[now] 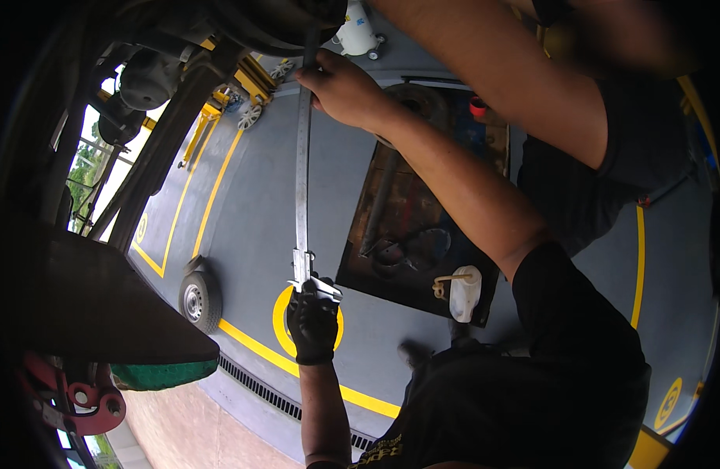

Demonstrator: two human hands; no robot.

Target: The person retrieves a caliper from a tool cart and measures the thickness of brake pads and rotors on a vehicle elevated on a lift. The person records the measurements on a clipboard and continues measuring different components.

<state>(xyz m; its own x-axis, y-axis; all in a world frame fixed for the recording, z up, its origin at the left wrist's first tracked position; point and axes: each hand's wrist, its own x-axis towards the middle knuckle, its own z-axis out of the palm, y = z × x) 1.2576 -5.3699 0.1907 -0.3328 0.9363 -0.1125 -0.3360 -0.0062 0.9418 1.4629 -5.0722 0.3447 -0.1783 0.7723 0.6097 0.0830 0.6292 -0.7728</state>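
A long steel vernier caliper (302,180) stretches almost upright through the middle of the view. My left hand (315,322), in a black glove, is closed around its lower end by the jaws and slide. Bare, my right hand (340,92) has its fingers closed on the beam's upper end. Just above that hand is the dark round underside part (274,27) of a raised vehicle. The beam's tip is lost in shadow there, so whether it touches the part I cannot tell.
Another person's arm (493,62) reaches in from the upper right. A dark work table (368,266) holds a tyre-like ring, metal parts and a white plastic jug (465,293). Left are a dark vehicle panel (110,305), a loose wheel (200,301) and a yellow stand (250,82).
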